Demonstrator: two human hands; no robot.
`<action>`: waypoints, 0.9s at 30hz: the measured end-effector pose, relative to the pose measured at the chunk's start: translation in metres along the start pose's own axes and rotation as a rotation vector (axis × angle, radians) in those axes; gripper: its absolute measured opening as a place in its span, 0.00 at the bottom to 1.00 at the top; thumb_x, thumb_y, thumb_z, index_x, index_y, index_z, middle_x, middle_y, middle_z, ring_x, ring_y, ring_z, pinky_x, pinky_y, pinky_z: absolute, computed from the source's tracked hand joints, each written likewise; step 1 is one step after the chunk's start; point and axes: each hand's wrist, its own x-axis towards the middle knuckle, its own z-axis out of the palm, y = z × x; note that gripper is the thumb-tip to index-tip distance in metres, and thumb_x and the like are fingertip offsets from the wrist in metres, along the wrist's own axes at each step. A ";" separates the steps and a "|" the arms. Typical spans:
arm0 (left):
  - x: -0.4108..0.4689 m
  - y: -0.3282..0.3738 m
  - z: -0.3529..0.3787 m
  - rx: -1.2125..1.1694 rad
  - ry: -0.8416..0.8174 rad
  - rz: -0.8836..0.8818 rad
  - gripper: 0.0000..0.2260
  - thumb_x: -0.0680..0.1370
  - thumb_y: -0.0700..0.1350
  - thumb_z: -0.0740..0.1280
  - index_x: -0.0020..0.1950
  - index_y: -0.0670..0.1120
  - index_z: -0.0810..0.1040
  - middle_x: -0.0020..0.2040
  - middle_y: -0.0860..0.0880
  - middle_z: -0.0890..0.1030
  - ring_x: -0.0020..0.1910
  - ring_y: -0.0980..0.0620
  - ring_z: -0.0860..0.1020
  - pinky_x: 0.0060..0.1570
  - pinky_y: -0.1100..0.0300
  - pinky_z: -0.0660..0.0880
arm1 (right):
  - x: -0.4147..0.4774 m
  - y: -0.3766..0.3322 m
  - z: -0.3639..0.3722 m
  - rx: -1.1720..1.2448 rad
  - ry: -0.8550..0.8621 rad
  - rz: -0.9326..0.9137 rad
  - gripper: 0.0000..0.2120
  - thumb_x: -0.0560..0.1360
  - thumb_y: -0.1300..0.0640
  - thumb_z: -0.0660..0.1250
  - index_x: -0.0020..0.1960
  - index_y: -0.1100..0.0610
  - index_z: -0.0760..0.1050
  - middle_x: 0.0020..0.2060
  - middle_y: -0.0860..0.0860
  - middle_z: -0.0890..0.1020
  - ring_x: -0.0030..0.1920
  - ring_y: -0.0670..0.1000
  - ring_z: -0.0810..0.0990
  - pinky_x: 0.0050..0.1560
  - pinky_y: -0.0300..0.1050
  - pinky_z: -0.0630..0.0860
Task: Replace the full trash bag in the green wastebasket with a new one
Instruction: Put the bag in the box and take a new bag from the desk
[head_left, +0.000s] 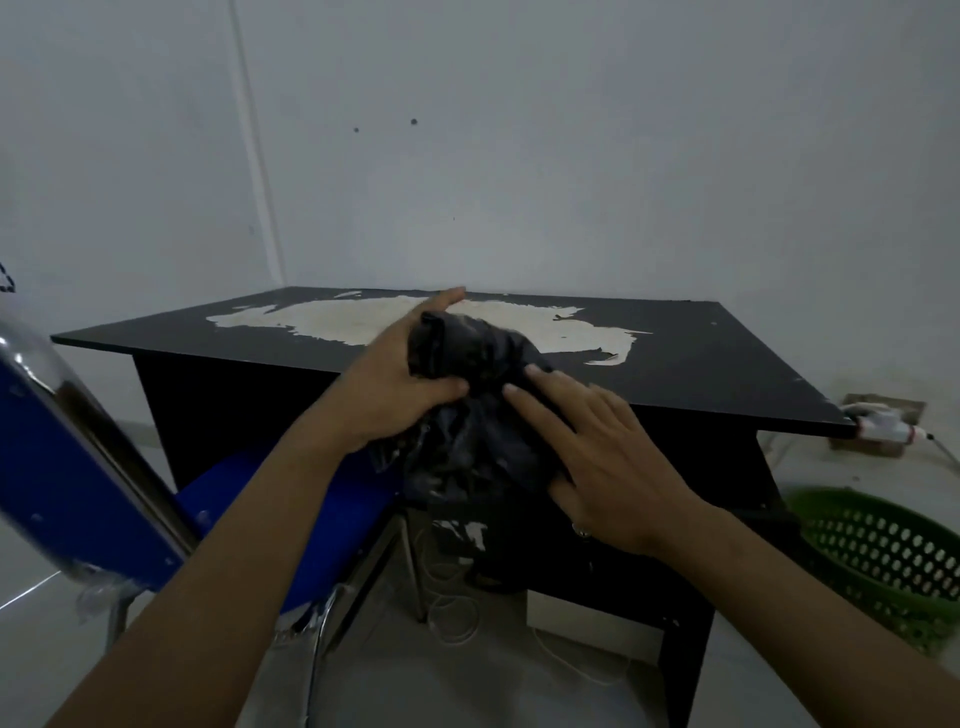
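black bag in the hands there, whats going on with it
A person is holding a crumpled black bag in front of a black desk. The left hand grips its bunched top, and the right hand lies flat against its side. The green basket sits on the floor to the right, apart from the hands; no bag shows at its visible rim. A blue chair stands to the left.

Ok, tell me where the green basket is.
The basket sits on the floor at lower right, beside the desk's right leg.
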 end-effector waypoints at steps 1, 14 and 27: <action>0.000 -0.002 -0.007 0.130 0.029 0.057 0.33 0.75 0.36 0.73 0.75 0.56 0.67 0.65 0.57 0.78 0.62 0.64 0.76 0.64 0.70 0.70 | -0.011 0.000 0.000 0.034 -0.017 0.039 0.40 0.73 0.49 0.65 0.80 0.47 0.49 0.80 0.52 0.53 0.79 0.55 0.52 0.77 0.55 0.53; 0.034 -0.065 0.054 0.822 -0.151 0.268 0.32 0.76 0.41 0.66 0.77 0.59 0.60 0.78 0.48 0.62 0.75 0.41 0.64 0.68 0.38 0.68 | -0.124 -0.023 0.061 -0.151 -0.050 0.113 0.27 0.65 0.54 0.78 0.61 0.49 0.74 0.37 0.48 0.78 0.33 0.51 0.76 0.36 0.45 0.66; 0.059 -0.080 0.055 0.791 -0.364 0.021 0.29 0.77 0.70 0.53 0.76 0.69 0.50 0.81 0.58 0.49 0.80 0.51 0.46 0.76 0.38 0.45 | -0.074 0.002 0.064 -0.003 0.045 0.290 0.12 0.77 0.54 0.66 0.60 0.52 0.78 0.36 0.48 0.80 0.31 0.49 0.79 0.22 0.42 0.73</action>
